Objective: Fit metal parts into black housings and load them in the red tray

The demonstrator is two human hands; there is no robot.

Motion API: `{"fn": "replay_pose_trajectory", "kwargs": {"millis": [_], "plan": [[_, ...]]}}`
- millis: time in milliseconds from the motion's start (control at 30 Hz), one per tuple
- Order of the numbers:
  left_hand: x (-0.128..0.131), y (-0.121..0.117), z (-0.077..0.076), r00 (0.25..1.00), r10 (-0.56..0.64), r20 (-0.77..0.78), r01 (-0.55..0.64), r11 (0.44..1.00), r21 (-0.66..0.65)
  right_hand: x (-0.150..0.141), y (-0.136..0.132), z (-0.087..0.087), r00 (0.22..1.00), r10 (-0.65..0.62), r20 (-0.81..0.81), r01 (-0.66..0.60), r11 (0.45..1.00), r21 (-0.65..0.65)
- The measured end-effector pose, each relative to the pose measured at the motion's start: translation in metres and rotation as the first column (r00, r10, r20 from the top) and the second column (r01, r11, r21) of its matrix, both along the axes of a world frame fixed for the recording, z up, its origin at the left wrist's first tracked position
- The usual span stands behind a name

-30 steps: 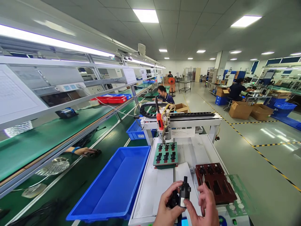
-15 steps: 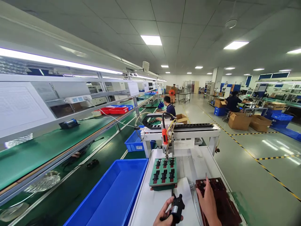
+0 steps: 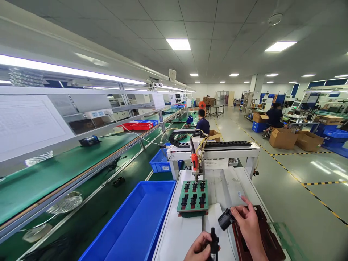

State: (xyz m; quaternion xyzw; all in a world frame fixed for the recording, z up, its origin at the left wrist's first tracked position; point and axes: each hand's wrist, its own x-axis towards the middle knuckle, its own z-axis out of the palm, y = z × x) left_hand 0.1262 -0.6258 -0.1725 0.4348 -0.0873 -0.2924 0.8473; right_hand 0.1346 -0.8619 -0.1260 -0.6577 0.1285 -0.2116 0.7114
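My left hand is at the bottom middle, its fingers closed around a black plastic part with a narrow spout pointing up. To its right, my right hand pinches a black cylindrical part between thumb and fingers, tilted to the left. A small white label shows by the raised index fingertip. Below the right hand lies a dark red slotted tray, partly covered by the hand and forearm. Ahead, a green fixture plate carries several black parts in two rows.
A white gantry machine with a red-orange tool spans the white worktop. A large blue bin stands left of it, beside the green conveyor. Co-workers sit farther off. Cardboard boxes stand on the floor at right.
My right hand, open over the red tray before, now grips a black cylindrical part. My left hand has shifted right, and its part has turned so the white label no longer faces me.
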Motion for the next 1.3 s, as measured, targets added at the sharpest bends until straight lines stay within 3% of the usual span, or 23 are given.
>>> {"fn": "replay_pose_trajectory", "kwargs": {"millis": [100,200,300,367,433,533,600,733,800,967,1133,1300], "plan": [[-0.001,-0.012,0.005,0.998,-0.036,0.058,0.032,0.997,0.065,-0.015,0.026,0.02,0.994,0.11,0.005,-0.109,0.982,0.155],[-0.002,-0.016,0.011,0.992,-0.081,0.092,0.074,0.994,0.078,-0.029,0.042,0.023,0.979,0.202,-0.023,-0.191,0.953,0.235],[-0.005,-0.013,0.011,0.988,-0.143,0.057,0.139,0.987,0.081,-0.038,0.048,0.016,0.955,0.296,-0.021,-0.283,0.93,0.236],[-0.008,-0.009,0.01,0.989,-0.144,0.037,0.141,0.986,0.087,-0.042,0.048,0.011,0.946,0.323,-0.016,-0.316,0.935,0.16],[-0.01,-0.006,0.009,0.993,-0.076,0.09,0.066,0.992,0.111,-0.047,0.046,0.007,0.962,0.273,-0.028,-0.272,0.962,0.026],[-0.012,-0.004,0.015,0.943,0.122,0.311,-0.186,0.965,0.185,-0.055,0.045,0.007,0.994,0.109,-0.003,-0.109,0.983,-0.146],[-0.011,-0.004,0.021,0.869,0.201,0.452,-0.331,0.915,0.231,-0.062,0.05,0.011,0.996,0.086,0.009,-0.084,0.99,-0.114],[-0.011,-0.009,0.034,0.773,0.232,0.59,-0.463,0.843,0.275,-0.074,0.066,0.024,0.967,0.229,-0.112,-0.215,0.969,0.124],[-0.012,-0.011,0.038,0.754,0.248,0.609,-0.489,0.83,0.268,-0.077,0.072,0.028,0.952,0.254,-0.17,-0.233,0.963,0.136],[-0.017,-0.015,0.038,0.748,0.243,0.618,-0.479,0.842,0.249,-0.078,0.073,0.035,0.955,0.216,-0.204,-0.221,0.975,-0.004],[-0.019,-0.015,0.041,0.75,0.23,0.62,-0.477,0.837,0.268,-0.079,0.066,0.044,0.943,0.244,-0.225,-0.279,0.95,-0.142],[-0.019,-0.012,0.044,0.761,0.178,0.624,-0.434,0.854,0.286,-0.079,0.062,0.043,0.928,0.294,-0.229,-0.337,0.925,-0.176]]}}
